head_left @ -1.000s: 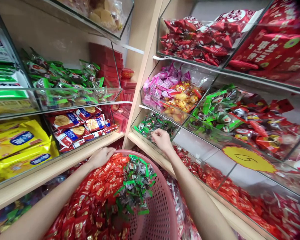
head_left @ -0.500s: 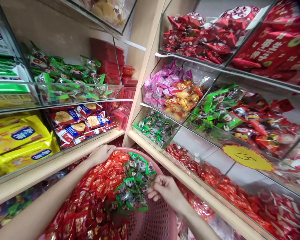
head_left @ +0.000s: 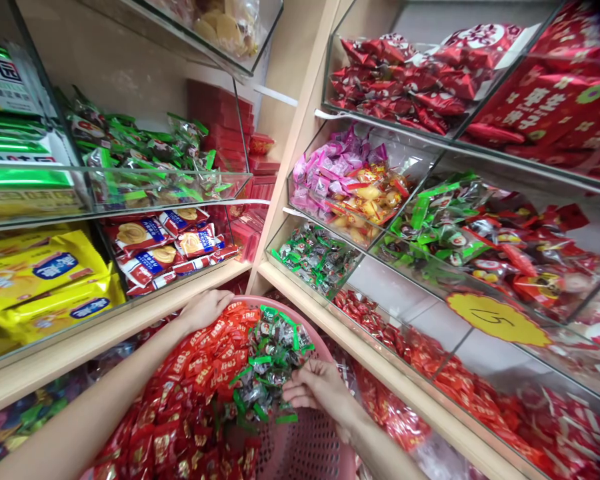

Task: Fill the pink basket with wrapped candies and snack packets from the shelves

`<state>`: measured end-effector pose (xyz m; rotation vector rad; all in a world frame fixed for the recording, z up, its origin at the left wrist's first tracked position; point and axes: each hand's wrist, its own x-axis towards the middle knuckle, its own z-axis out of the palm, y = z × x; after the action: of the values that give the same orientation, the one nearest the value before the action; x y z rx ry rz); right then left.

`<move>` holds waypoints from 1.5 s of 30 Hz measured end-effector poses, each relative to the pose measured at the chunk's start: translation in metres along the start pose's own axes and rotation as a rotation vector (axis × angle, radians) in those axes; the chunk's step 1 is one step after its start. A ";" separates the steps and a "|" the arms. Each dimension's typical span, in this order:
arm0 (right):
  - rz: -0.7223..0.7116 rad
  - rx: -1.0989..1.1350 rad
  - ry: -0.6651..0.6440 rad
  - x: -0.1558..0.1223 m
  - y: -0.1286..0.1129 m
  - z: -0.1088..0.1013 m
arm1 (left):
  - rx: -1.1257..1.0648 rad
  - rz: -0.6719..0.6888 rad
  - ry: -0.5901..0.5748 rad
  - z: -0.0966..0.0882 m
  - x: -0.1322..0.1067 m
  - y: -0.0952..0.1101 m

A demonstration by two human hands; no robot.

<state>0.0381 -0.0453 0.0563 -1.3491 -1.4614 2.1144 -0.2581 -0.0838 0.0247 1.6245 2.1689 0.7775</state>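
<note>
Green candies [head_left: 273,362]: in my pink basket [head_left: 325,443], between my left hand [head_left: 207,311] and right hand [head_left: 321,389]. Right: half-curled beside them; whether holding any, I cannot tell. Left: loosely extended at basket's edge, grip unclear. Basket's near side: cut off.

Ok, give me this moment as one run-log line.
left hand: at far-left rim of pink basket | right hand: over basket, beside green-tipped sweets, grip unclear | basket: red-wrapped sweets left, green-tipped sweets right
</note>
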 end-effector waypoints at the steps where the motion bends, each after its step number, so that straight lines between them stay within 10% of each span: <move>1: 0.011 0.010 0.007 -0.001 0.000 0.001 | -0.003 -0.003 0.003 0.000 0.000 0.000; 45: -0.158 -0.193 -0.123 0.000 0.008 0.008 | 0.055 0.021 -0.016 -0.001 -0.001 0.000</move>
<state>0.0341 -0.0537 0.0502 -1.1377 -1.7975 2.0313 -0.2579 -0.0849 0.0255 1.6764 2.1834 0.7141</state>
